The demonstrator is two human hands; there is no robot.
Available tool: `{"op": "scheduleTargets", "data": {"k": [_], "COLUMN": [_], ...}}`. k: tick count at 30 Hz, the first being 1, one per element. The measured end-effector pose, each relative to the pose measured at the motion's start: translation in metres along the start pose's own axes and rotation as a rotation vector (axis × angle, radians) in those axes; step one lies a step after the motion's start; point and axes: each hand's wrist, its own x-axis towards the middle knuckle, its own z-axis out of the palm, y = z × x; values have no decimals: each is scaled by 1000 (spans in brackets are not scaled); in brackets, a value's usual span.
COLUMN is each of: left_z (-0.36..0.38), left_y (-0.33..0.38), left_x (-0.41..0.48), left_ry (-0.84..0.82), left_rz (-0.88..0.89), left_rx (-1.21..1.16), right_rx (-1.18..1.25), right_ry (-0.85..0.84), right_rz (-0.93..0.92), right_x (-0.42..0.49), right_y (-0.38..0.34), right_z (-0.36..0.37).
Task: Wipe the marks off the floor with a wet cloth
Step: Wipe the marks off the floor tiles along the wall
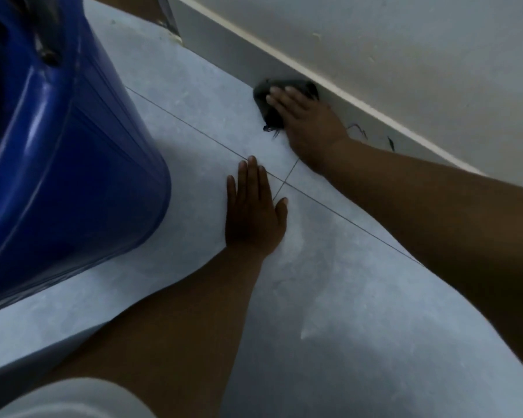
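My right hand (307, 125) presses a dark crumpled cloth (266, 99) onto the pale blue tiled floor (194, 122), right where the floor meets the grey skirting board (224, 46). The fingers lie spread over the cloth, which sticks out to the left and beyond the fingertips. Black scribble marks (358, 129) show on the skirting just right of that hand, with another dark mark (390, 143) further right. My left hand (254, 212) rests flat on the floor, fingers together, across a tile joint, holding nothing.
A large blue plastic bucket (73, 152) with a dark handle stands on the floor at the left, close to my left hand. The off-white wall (405, 49) rises above the skirting. A pale sleeve (73, 399) shows at the bottom left.
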Motion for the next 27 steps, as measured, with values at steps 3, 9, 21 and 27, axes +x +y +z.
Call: {"op": "scheduleTargets", "data": {"k": [3,9,21,27], "left_z": [0,-2,1,-2], "left_y": [1,3,0,1], "left_x": [0,-1,1,0], "left_ry": [15,39,28,62], "left_rz": [0,-11,-27,-22], "left_rx": [-13,-23,-6,-51], "right_rx": [-207,-324,-291,-284], "right_ry": [-39,-101,-209,-256], "right_rz": [10,-60,77,-5], "right_x": [-41,-90,64,-62], "right_y": [5,33,-20,21], "right_z": [19,10,-53,-8]}}
